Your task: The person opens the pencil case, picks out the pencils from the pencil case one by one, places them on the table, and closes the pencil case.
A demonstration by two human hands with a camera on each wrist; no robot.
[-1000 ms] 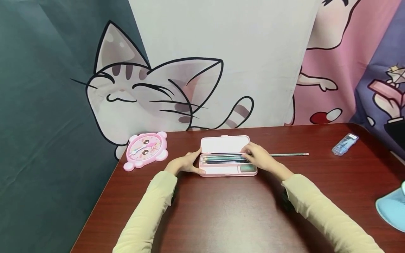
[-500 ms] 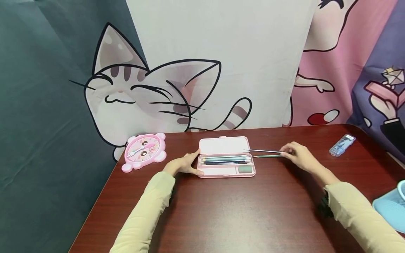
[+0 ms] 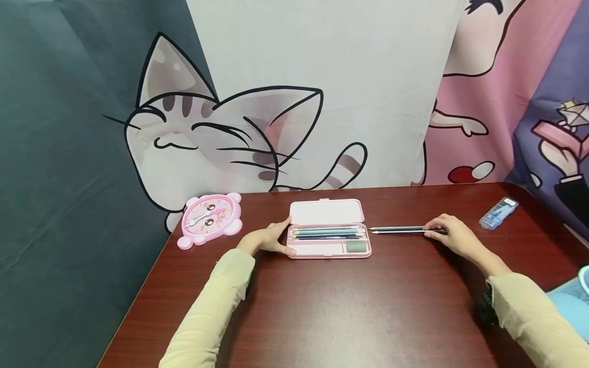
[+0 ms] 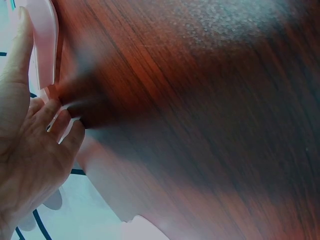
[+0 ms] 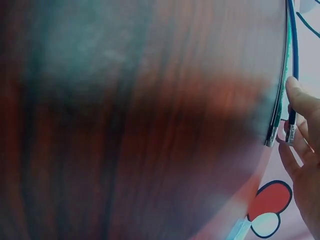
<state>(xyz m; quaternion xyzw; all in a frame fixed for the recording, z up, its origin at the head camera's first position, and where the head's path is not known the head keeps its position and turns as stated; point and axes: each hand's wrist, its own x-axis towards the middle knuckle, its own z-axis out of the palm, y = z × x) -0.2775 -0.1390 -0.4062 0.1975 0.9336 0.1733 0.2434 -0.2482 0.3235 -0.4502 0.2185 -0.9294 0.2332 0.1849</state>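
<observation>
A pink pencil case [image 3: 326, 211] lies unfolded on the table, with several pencils [image 3: 327, 231] and a greenish block [image 3: 356, 247] inside. My left hand [image 3: 266, 240] rests against its left end, thumb and fingers spread apart and touching the edge. To the right of the case, my right hand [image 3: 453, 236] pinches a dark pencil [image 3: 398, 232] near its rear end, tip toward the case. Right behind it lies a green pencil [image 3: 391, 228] on the table, nearly parallel. In the right wrist view the dark blue pencil [image 5: 294, 50] sits between thumb and fingers.
A pink animal-shaped clock [image 3: 210, 220] lies at the back left of the brown table [image 3: 322, 306]. A small clear-blue box [image 3: 499, 212] sits at the back right. Part of a light blue container [image 3: 570, 301] shows at the right edge. A cartoon curtain hangs behind.
My right hand has left the case with the dark pencil, moved right, and lowered it to the near side of the green pencil. My left hand has stayed at the case.
</observation>
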